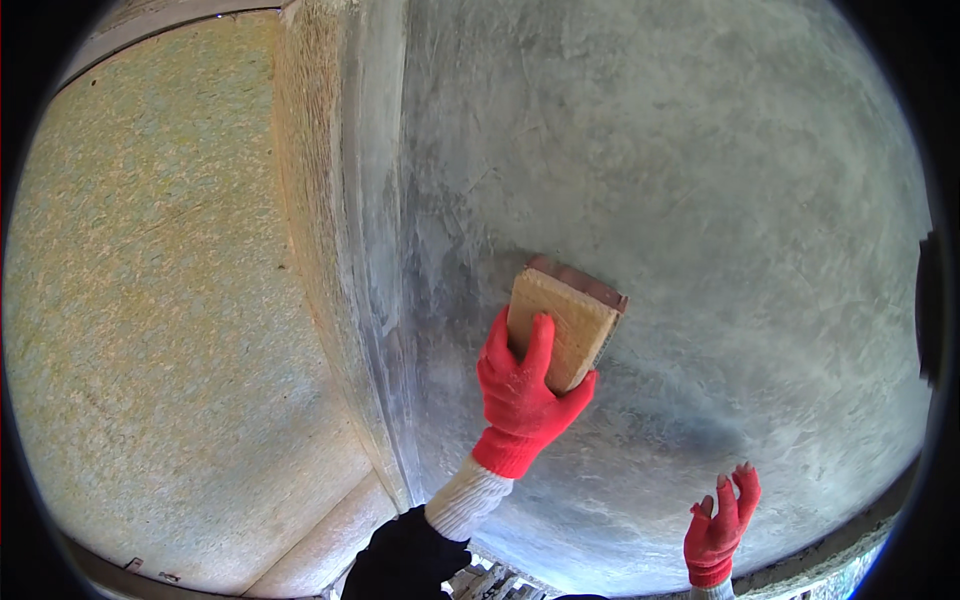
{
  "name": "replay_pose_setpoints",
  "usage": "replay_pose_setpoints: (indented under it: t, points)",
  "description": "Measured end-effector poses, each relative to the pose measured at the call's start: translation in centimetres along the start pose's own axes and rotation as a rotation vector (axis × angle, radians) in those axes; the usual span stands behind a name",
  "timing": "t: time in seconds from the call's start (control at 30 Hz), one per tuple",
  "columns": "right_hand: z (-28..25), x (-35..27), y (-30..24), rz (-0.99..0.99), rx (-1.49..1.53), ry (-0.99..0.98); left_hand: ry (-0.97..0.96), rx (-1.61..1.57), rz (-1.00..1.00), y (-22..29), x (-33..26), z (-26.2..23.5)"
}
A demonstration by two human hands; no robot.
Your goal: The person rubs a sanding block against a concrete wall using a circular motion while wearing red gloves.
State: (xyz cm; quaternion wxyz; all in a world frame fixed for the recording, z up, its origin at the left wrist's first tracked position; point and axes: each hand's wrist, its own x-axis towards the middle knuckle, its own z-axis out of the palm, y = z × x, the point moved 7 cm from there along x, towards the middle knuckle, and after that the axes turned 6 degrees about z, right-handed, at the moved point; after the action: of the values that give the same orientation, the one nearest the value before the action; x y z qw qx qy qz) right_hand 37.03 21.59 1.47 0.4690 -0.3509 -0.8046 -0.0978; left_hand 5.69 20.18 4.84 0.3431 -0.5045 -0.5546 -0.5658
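My left hand (522, 395), in a red knit glove, is closed round a sanding block (560, 330). The block is pale tan and wood-like, with a reddish-brown layer along its far edge. Its underside, hidden from me, lies against a grey, mottled plaster-like surface (700, 200). The fingers spread over the left side and top of the block, while the thumb grips its lower right corner. Lower right, my right hand (720, 525) is raised with nothing in it. Its red-gloved fingers are apart and slightly bent, and the fingertips look bare or worn through.
A vertical corner strip (375, 230) borders the grey surface on the left. Beyond it lies a speckled yellow-green panel (180, 300). A dark object (930, 310) stands at the right rim. Along the bottom, stacked rough pieces (495, 582) show in a gap.
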Motion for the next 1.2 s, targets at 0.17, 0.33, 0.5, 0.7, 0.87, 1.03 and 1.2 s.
replay_pose_setpoints:
  t: [0.17,0.33,0.5,0.7,0.87,1.03,1.2]
  points:
    - [0.4,0.5,-0.2,-0.006,-0.009,0.032,0.031,-0.128,-0.114,-5.5,-13.2,2.0]
    - [1.3,0.1,0.6,-0.039,-0.014,-0.021,-0.010,-0.100,-0.031,-6.1,-12.5,1.2]
    - [1.1,1.0,0.6,-0.004,-0.017,-0.003,0.012,0.082,0.043,-3.2,-1.1,-0.6]
    - [1.7,0.9,0.8,0.028,0.018,0.051,0.137,-0.771,-0.817,-11.9,-19.2,4.1]
    - [2.3,0.3,1.7,0.009,-0.025,0.010,0.015,-0.346,-0.404,-8.6,-11.3,0.9]
    - [1.8,0.3,2.7,-0.008,-0.064,0.120,0.019,0.091,-0.058,-6.8,-0.6,-1.1]
    - [2.2,0.0,3.4,0.016,-0.037,0.175,0.053,0.084,-0.056,-9.6,-11.9,0.2]
